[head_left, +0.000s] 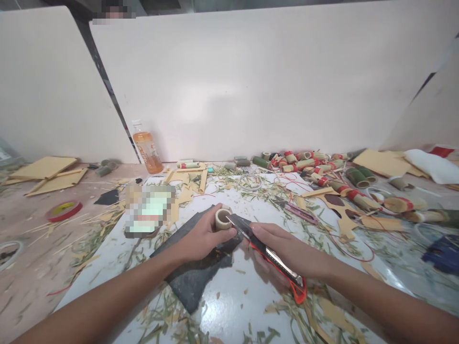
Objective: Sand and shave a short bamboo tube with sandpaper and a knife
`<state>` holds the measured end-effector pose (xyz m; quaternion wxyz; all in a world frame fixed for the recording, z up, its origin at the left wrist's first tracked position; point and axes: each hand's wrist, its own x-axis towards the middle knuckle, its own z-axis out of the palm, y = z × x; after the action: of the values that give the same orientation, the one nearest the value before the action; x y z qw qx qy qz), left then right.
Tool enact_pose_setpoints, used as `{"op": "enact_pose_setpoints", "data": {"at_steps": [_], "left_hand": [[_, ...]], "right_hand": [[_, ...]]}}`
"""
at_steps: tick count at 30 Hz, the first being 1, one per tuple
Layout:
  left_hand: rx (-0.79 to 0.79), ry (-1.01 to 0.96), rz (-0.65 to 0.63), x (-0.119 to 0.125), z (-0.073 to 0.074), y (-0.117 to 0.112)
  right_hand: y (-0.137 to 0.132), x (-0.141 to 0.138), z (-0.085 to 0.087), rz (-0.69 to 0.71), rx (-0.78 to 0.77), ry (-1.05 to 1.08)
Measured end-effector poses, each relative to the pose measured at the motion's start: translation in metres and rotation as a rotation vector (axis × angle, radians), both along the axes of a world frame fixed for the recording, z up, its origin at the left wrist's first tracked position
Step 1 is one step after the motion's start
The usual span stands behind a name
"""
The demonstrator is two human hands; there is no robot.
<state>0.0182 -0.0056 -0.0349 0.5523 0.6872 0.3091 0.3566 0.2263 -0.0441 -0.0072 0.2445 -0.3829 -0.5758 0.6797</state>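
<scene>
Between the fingers and thumb of my left hand [206, 235] is a short hollow bamboo tube [224, 224], its round opening tilted up toward me. My right hand [283, 246] grips a utility knife [274, 260] with a black and orange-red handle. The knife's blade points left and its tip is at the tube's rim; whether it cuts into the wall I cannot tell. Beneath my left hand lies a dark grey sheet [190, 282] with ragged edges, on a white board [218, 306] strewn with green and tan shavings.
A bottle of orange drink [147, 148] stands by the white partition [244, 86]. Left are a blurred phone-like screen [152, 210] and a red tape roll [64, 210]. Bamboo pieces with red bands [308, 165] are piled at the back right, near pink scissors [301, 213].
</scene>
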Motion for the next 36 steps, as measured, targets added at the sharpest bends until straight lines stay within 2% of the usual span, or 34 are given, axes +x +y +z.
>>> {"op": "enact_pose_setpoints", "data": {"at_steps": [4,7,10,15,21,25,31,36], "left_hand": [[0.018,0.007,0.016,0.001,0.002,0.0],[0.011,0.0,0.008,0.002,0.005,-0.001],[0.057,0.003,0.016,0.003,0.008,-0.002],[0.143,-0.012,0.048,0.003,0.004,-0.003],[0.283,0.098,0.09,0.005,0.004,-0.006],[0.316,0.174,0.111,0.005,0.004,-0.006],[0.343,0.268,0.167,0.004,0.003,-0.006],[0.297,0.28,0.165,0.006,0.003,-0.006]], "right_hand": [[0.0,0.001,-0.003,0.016,0.022,0.0],[-0.001,0.003,0.001,0.005,0.092,-0.062],[-0.005,0.003,0.012,0.018,0.225,-0.245],[-0.015,0.001,0.021,0.038,0.552,-0.512],[-0.019,0.0,0.023,0.099,0.711,-0.761],[-0.014,0.0,0.018,0.142,0.808,-0.883],[-0.006,0.002,0.004,0.133,0.977,-0.999],[-0.002,0.005,-0.002,0.105,1.095,-1.118]]}}
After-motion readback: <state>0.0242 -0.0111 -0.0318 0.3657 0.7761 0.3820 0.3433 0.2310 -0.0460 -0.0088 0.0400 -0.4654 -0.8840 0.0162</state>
